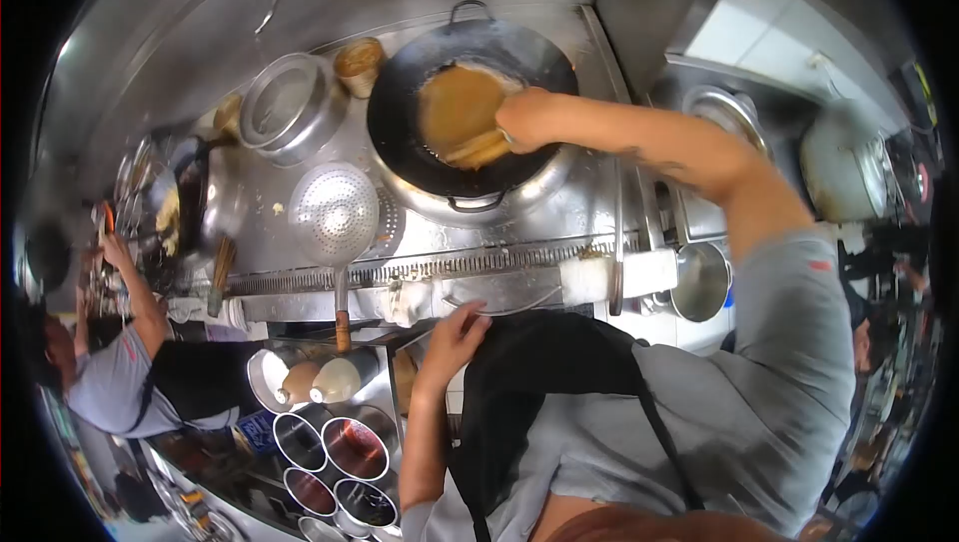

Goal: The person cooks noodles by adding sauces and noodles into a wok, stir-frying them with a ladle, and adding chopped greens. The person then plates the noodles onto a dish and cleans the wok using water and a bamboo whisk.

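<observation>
My right hand [531, 118] is closed over the right side of a black two-handled wok [400, 132]. It grips a pale, bristly bundle that looks like a bamboo wok brush [478, 150], blurred by motion. The brush's lower end reaches into brown, cloudy liquid [455, 107] in the wok. At the stove's front edge, my left hand [455, 344] rests with fingers loosely stretched and nothing visible in them. Its fingertips are beside a thin curved metal bar [514, 304]; whether they touch it I cannot tell.
A perforated skimmer [336, 212] lies left of the wok, its wooden handle over the edge. Behind it stand a strainer on a pot [283, 107] and a tin [360, 66]. Sauce containers [355, 447] stand lower left. A co-worker [120, 372] works at the far left.
</observation>
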Demonstrator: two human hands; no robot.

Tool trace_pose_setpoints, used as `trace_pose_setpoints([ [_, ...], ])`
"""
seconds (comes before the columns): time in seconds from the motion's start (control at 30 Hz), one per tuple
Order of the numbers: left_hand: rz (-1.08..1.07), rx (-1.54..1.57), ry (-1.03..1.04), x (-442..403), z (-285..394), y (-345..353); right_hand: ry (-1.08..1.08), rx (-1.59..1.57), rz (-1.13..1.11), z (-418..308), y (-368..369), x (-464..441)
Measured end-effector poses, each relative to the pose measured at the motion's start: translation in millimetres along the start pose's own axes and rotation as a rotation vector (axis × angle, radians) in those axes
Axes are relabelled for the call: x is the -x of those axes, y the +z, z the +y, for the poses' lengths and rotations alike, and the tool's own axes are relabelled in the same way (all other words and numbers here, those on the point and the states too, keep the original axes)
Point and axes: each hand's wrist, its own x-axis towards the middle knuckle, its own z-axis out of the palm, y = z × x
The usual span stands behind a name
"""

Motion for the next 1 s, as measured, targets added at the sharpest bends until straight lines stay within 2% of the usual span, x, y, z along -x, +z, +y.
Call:
trace_pose_setpoints([
  [0.03, 0.023, 0.053, -0.079, 19, -22, -4, 0.050, -0.088, -0.008, 2, 21, -28],
  [0.1, 0.165, -0.269, -0.256, 66, -71, -10, 0.151, -0.259, -0.008, 4, 38, -80],
  [0.13, 0.257, -0.312, -0.263, 94, -88, -9, 0.000, -0.116, 0.078, -6, 39, -77],
  [0.17, 0.350, -0.353, -0.275, 119, -103, -6, 0.022, -0.040, 0.020, -28, 8, -54],
  [0.23, 0.356, -0.415, -0.518, 156, -126, -4, -0.061, 0.014, -0.067, -27, -17, -58],
  [0.3, 0.360, -0.434, -0.578, 197, -211, 12, 0.177, -0.031, -0.003, -14, -19, -97],
  [0.33, 0.369, -0.446, -0.604, 204, -238, 17, 0.197, -0.135, 0.133, -11, -17, -107],
  [0.43, 0.214, -0.509, -0.872, 215, -189, 11, 0.297, -0.088, 0.123, -16, 17, -129],
  [0.47, 0.190, -0.536, -0.770, 223, -216, 13, 0.185, -0.041, 0.095, -41, -4, -98],
  [0.5, 0.163, -0.561, -0.675, 242, -254, 20, 0.119, 0.039, -0.038, -46, -6, -88],
  [0.53, 0.137, -0.584, -0.577, 251, -277, 26, 0.123, 0.008, 0.196, -27, 14, -99],
  [0.6, 0.149, -0.516, -0.644, 239, -260, 16, 0.267, -0.191, 0.309, 2, 22, -122],
  [0.63, 0.158, -0.486, -0.672, 232, -251, 10, 0.399, -0.350, 0.198, 13, 3, -138],
  [0.67, 0.123, -0.542, -0.590, 233, -261, 6, 0.528, -0.512, 0.082, 11, -12, -144],
  [0.73, 0.052, -0.640, -0.428, 237, -337, 8, 0.395, -0.628, 0.085, -38, -27, -115],
  [0.77, 0.015, -0.680, -0.392, 240, -346, 6, 0.329, -0.685, 0.089, -58, -25, -98],
  [0.83, -0.016, -0.721, -0.395, 241, -339, 1, 0.133, -0.460, 0.177, -64, 17, -80],
  [0.9, 0.015, -0.704, -0.460, 243, -322, -5, -0.085, -0.344, 0.114, -50, 15, -21],
  [1.0, 0.213, -0.482, -0.620, 227, -268, -14, 0.049, -0.037, -0.191, -21, -13, -3],
])
